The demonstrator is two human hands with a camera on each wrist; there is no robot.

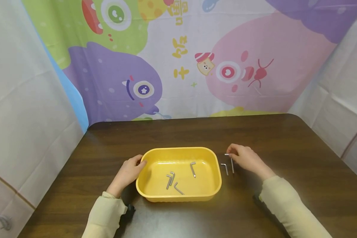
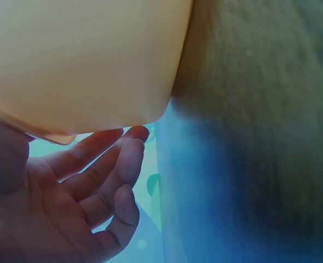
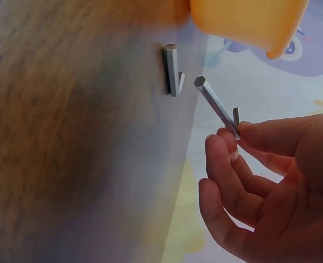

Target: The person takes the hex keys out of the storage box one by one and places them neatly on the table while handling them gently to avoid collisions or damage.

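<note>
Right hand (image 1: 246, 158): grip narrow, thumb and fingertips pinching a hex key (image 3: 219, 108) by its bend, right of the yellow tray (image 1: 202, 187). A second key (image 1: 226, 169) lies on the surface (image 1: 190, 132) just beside. Left hand (image 1: 128, 170): grip loosely round the tray's left rim (thumb over it, fingers outside). Four more keys (image 1: 192, 169) inside.

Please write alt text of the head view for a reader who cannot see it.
A person's right hand pinches an L-shaped metal key to the right of a yellow tray, while the left hand holds the tray's left end. Four similar keys lie inside, another on the dark wooden table; a cartoon-patterned cloth hangs behind.
</note>
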